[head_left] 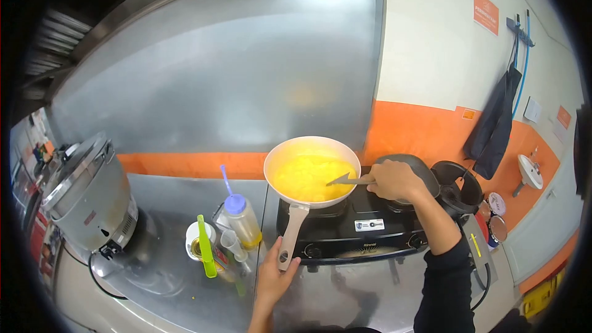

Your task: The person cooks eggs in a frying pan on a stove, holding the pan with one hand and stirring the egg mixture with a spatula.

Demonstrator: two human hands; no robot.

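Observation:
A white frying pan (pixel 269 180) sits over the left burner of a black gas stove (pixel 336 229). Soft yellow egg (pixel 308 176), seemingly scrambled, covers its bottom. My left hand (pixel 277 276) is closed around the end of the pan's beige handle, which points toward me. From the right, my right hand (pixel 396 180) grips a grey spatula (pixel 346 180), whose tip rests in the egg near the pan's right side. Behind my right hand, a dark pan (pixel 412 163) on the right burner is partly hidden.
Left of the stove stand a squeeze bottle (pixel 245 221) with a blue cap, a clear cup (pixel 231 243), and a can with a green utensil (pixel 206 250) across it. A large cooker (pixel 92 194) occupies the far left. A black pot (pixel 462 188) stands right of the stove.

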